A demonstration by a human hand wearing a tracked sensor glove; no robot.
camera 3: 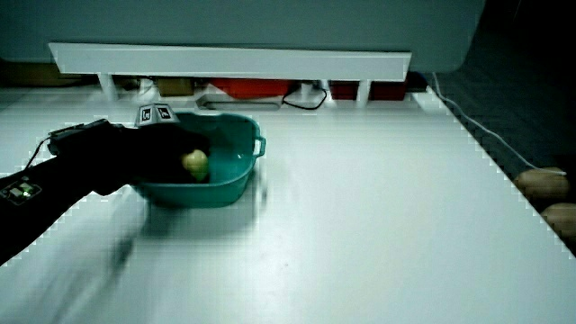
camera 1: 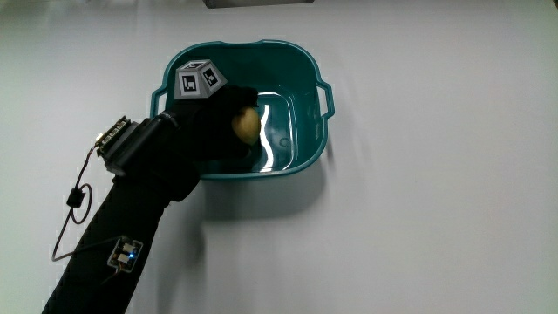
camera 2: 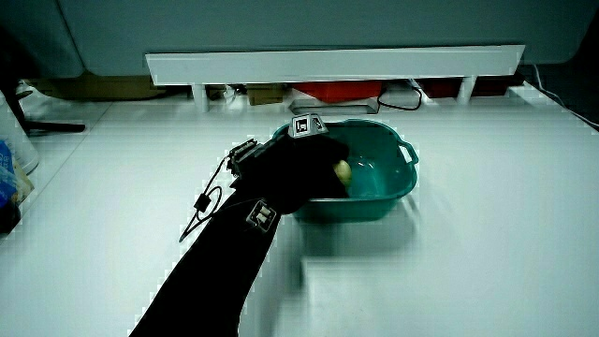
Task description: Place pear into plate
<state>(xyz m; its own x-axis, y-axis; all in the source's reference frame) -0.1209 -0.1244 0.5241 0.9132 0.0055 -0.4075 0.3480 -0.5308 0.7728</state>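
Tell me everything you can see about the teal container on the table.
The teal plastic basin is a deep, rounded-square tub with a rolled rim and small loop handles on its sides. Its glossy inside reflects light. It stands upright on the white table, nearer to the person than the low white partition. The black-gloved hand reaches over its rim into it, holding a small yellowish pear inside. No other contents are visible.

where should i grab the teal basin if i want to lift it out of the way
Judging by its shape, take the teal basin by a rim handle, coming from above at the side away from the hand. The handle juts out clear there, while the hand and pear occupy the inside.
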